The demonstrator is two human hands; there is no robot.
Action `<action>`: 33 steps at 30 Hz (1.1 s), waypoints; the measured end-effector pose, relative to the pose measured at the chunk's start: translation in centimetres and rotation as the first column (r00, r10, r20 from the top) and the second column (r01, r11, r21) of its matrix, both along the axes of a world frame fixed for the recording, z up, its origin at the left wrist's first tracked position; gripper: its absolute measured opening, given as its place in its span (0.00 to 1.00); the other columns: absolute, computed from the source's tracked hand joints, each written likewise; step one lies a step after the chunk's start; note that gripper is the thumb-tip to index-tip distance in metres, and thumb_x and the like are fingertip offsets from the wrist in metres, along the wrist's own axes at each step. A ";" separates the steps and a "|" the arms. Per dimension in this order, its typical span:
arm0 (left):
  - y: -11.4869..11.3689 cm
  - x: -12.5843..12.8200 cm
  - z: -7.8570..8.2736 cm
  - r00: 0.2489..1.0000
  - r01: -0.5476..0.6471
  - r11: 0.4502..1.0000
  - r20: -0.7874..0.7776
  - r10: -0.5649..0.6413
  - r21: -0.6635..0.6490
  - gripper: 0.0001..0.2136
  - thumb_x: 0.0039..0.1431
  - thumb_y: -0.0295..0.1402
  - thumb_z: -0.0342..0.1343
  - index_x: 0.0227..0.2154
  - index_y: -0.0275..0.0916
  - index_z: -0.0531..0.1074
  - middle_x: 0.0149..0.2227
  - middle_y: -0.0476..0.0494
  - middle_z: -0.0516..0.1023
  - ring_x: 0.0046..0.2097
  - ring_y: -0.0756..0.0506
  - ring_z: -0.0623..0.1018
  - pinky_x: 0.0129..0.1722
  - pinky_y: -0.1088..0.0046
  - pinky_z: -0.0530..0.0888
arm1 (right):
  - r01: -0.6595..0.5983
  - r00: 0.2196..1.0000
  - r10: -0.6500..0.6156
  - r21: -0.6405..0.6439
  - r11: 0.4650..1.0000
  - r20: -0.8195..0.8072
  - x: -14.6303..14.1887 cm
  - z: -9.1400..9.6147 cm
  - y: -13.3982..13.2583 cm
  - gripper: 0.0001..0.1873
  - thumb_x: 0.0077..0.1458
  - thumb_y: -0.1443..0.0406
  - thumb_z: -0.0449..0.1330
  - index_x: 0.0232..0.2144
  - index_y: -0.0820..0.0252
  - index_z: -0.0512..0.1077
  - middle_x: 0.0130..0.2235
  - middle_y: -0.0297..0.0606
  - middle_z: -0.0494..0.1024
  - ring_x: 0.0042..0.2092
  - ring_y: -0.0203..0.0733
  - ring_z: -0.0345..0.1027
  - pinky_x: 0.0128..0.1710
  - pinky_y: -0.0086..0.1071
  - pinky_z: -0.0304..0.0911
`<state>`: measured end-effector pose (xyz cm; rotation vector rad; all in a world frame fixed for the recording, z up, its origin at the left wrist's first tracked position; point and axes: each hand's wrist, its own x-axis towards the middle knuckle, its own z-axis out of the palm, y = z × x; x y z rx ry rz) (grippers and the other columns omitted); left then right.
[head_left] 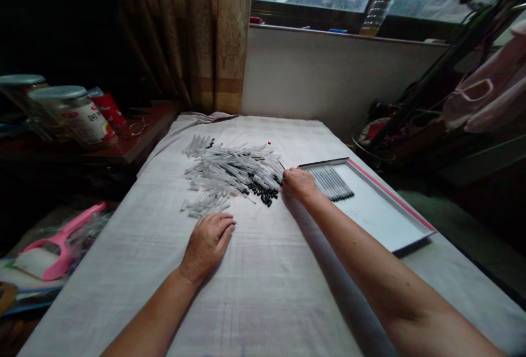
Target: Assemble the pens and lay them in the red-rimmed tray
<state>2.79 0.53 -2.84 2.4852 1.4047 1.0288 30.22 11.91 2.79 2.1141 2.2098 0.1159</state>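
Observation:
A heap of clear pen barrels with black tips [232, 173] lies in the middle of a table under a white cloth [255, 269]. My right hand [298, 183] reaches to the heap's right edge, fingers curled in among the pens; what they hold is hidden. My left hand [208, 243] rests flat on the cloth just below the heap's near left side, fingers stretched out and holding nothing. To the right of my right hand sits a flat white tray with a red edge [382, 217], and a neat row of pens [331, 182] lies at its far end.
A dark side table at the left carries lidded jars [76, 113] and a red packet [107, 107]. A pink-handled roller [57, 250] lies lower left. Curtains hang behind the table, and a windowsill with a bottle [380, 9] runs along the back. Clutter and cloth fill the right side.

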 end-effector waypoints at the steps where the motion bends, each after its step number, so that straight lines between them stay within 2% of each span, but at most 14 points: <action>1: 0.0 0.0 0.0 1.000 0.000 1.000 -0.005 0.000 0.000 0.09 0.65 0.33 0.50 0.39 0.41 0.76 0.43 0.42 0.81 0.46 0.42 0.78 0.47 0.59 0.73 | 0.018 1.000 -0.018 0.006 1.000 -0.003 0.0 0.0 -0.2 0.16 0.62 0.66 0.50 0.45 0.64 0.76 0.44 0.53 0.80 0.45 0.48 0.75 0.41 0.32 0.64; 5: 0.0 0.0 -0.1 1.000 0.006 1.000 -0.014 -0.006 0.011 0.09 0.65 0.33 0.50 0.39 0.40 0.76 0.43 0.42 0.81 0.46 0.42 0.78 0.47 0.59 0.73 | 0.108 0.994 -0.107 0.049 0.993 -0.034 0.3 0.4 -1.9 0.16 0.62 0.66 0.49 0.44 0.64 0.75 0.41 0.52 0.80 0.42 0.49 0.76 0.38 0.33 0.64; 8: -0.1 0.0 -0.1 1.000 0.018 0.999 -0.026 -0.017 0.029 0.09 0.65 0.33 0.50 0.39 0.40 0.75 0.42 0.42 0.81 0.45 0.42 0.78 0.46 0.60 0.73 | 0.183 0.958 -0.122 0.226 0.957 -0.259 0.9 0.5 -3.9 0.15 0.61 0.64 0.50 0.42 0.61 0.75 0.41 0.48 0.80 0.41 0.46 0.75 0.39 0.32 0.63; 10: -0.3 0.2 0.2 1.000 0.016 0.998 -0.027 -0.014 0.063 0.09 0.65 0.33 0.50 0.42 0.40 0.75 0.43 0.42 0.80 0.46 0.42 0.78 0.47 0.60 0.73 | 0.263 0.866 -0.049 0.371 0.891 -0.497 0.9 0.4 -5.4 0.15 0.60 0.62 0.50 0.40 0.60 0.76 0.40 0.45 0.80 0.39 0.44 0.74 0.41 0.32 0.64; 12: -0.5 0.4 0.6 1.000 -0.005 0.992 -0.015 0.007 0.125 0.11 0.66 0.32 0.49 0.47 0.40 0.72 0.47 0.41 0.79 0.49 0.42 0.76 0.49 0.61 0.72 | 0.298 0.726 0.088 0.427 0.854 -0.682 0.0 0.0 -7.0 0.16 0.59 0.60 0.50 0.38 0.60 0.76 0.37 0.43 0.80 0.36 0.42 0.73 0.40 0.32 0.65; 14: -0.7 0.6 1.1 0.999 -0.045 0.980 0.000 0.045 0.193 0.14 0.66 0.33 0.49 0.52 0.40 0.69 0.51 0.39 0.76 0.53 0.41 0.74 0.53 0.60 0.70 | 0.200 0.566 0.231 0.403 0.893 -0.792 -1.8 -0.6 -8.5 0.15 0.57 0.58 0.53 0.35 0.60 0.76 0.34 0.41 0.80 0.33 0.41 0.72 0.37 0.31 0.65; 16: -0.8 0.7 1.4 0.997 -0.080 0.969 -0.004 0.083 0.234 0.16 0.66 0.34 0.50 0.55 0.40 0.67 0.54 0.36 0.74 0.56 0.40 0.71 0.55 0.58 0.67 | 0.018 0.432 0.309 0.351 0.936 -0.847 -3.9 -1.3 -9.5 0.12 0.55 0.59 0.56 0.32 0.59 0.76 0.31 0.38 0.80 0.31 0.39 0.72 0.35 0.30 0.66; 18: -0.9 0.7 1.3 0.994 -0.092 0.968 -0.034 0.103 0.235 0.16 0.66 0.36 0.50 0.55 0.40 0.68 0.54 0.36 0.75 0.56 0.39 0.72 0.56 0.56 0.65 | -0.113 0.344 0.317 0.297 0.948 -0.884 -5.9 -2.1 -10.0 0.10 0.54 0.60 0.57 0.30 0.58 0.77 0.30 0.36 0.80 0.30 0.37 0.71 0.33 0.29 0.65; 21: -0.8 0.4 0.8 0.993 -0.075 0.979 -0.079 0.091 0.191 0.13 0.68 0.36 0.46 0.48 0.41 0.73 0.44 0.40 0.81 0.45 0.41 0.79 0.54 0.56 0.67 | -0.218 0.241 0.262 0.211 0.953 -0.935 -7.3 -2.8 -9.5 0.13 0.57 0.59 0.55 0.35 0.58 0.77 0.29 0.34 0.80 0.28 0.36 0.71 0.30 0.29 0.65; 23: -0.6 0.2 0.4 0.993 -0.077 0.983 -0.077 0.091 0.168 0.14 0.68 0.37 0.44 0.43 0.41 0.74 0.39 0.41 0.82 0.39 0.42 0.80 0.49 0.58 0.70 | -0.186 0.324 0.220 0.166 0.968 -0.920 -7.3 -2.8 -8.6 0.15 0.59 0.59 0.53 0.38 0.59 0.76 0.30 0.36 0.80 0.29 0.37 0.72 0.31 0.29 0.66; 26: -0.3 -0.1 0.1 0.992 -0.101 0.983 -0.059 0.111 0.156 0.14 0.68 0.37 0.44 0.44 0.39 0.73 0.39 0.40 0.82 0.38 0.42 0.80 0.42 0.62 0.72 | -0.067 0.703 0.129 0.115 0.991 -0.699 -7.0 -2.3 -7.5 0.14 0.60 0.60 0.53 0.41 0.57 0.76 0.38 0.40 0.82 0.39 0.42 0.75 0.39 0.32 0.66; 28: -0.3 -0.2 0.1 0.991 -0.113 0.984 -0.058 0.122 0.141 0.14 0.69 0.37 0.44 0.47 0.39 0.72 0.39 0.40 0.82 0.37 0.42 0.80 0.40 0.64 0.73 | -0.042 0.885 0.064 0.056 0.998 -0.462 -7.2 -1.8 -7.0 0.13 0.60 0.60 0.54 0.43 0.56 0.76 0.43 0.42 0.81 0.43 0.44 0.75 0.41 0.33 0.65; 30: -0.3 -0.3 0.1 0.989 -0.125 0.985 -0.061 0.133 0.115 0.14 0.68 0.37 0.44 0.49 0.39 0.71 0.39 0.40 0.82 0.37 0.43 0.80 0.40 0.65 0.73 | -0.045 0.955 0.040 -0.009 0.999 -0.295 -7.8 -1.4 -6.7 0.14 0.61 0.60 0.53 0.43 0.56 0.75 0.45 0.44 0.80 0.43 0.46 0.75 0.40 0.33 0.65; 33: -0.3 -0.4 0.1 0.988 -0.134 0.988 -0.063 0.139 0.084 0.14 0.68 0.37 0.45 0.48 0.40 0.71 0.38 0.41 0.82 0.38 0.43 0.80 0.41 0.66 0.74 | -0.057 0.979 0.044 -0.058 0.997 -0.200 -8.8 -0.9 -6.6 0.15 0.63 0.64 0.49 0.43 0.58 0.75 0.45 0.47 0.79 0.42 0.47 0.76 0.37 0.34 0.66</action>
